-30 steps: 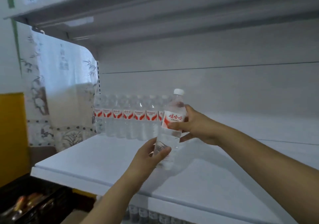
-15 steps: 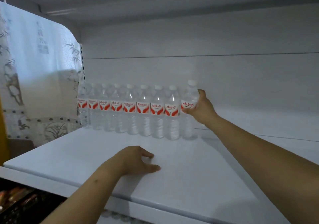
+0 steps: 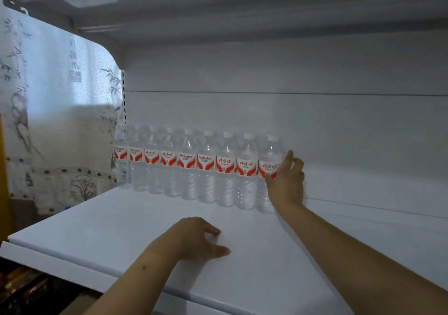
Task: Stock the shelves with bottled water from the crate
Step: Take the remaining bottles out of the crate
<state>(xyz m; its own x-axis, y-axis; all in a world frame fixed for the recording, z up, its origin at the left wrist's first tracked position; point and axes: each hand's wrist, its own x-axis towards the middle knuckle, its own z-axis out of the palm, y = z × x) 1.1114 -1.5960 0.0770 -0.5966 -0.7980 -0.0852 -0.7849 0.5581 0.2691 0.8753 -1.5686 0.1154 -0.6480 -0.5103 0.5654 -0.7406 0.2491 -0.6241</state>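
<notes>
The rightmost water bottle stands upright at the end of a single row of bottles along the back panel of the white shelf; its red label faces forward and its side appears to touch the neighbouring bottle. The right hand lies against that bottle's right side at label height; the thumb rests on the label, the fingers spread loosely behind, so the grasp reads as slackening rather than firm. The left hand rests on the shelf surface nearer the front edge, fingers loosely bent, holding nothing. Judged step: seating the bottle in line. The next move calls for clearing the right hand sideways without tipping the bottle, then fetching another from the crate, which cannot be identified with certainty here; the shelf stretch to the right of the row stands open for it.
</notes>
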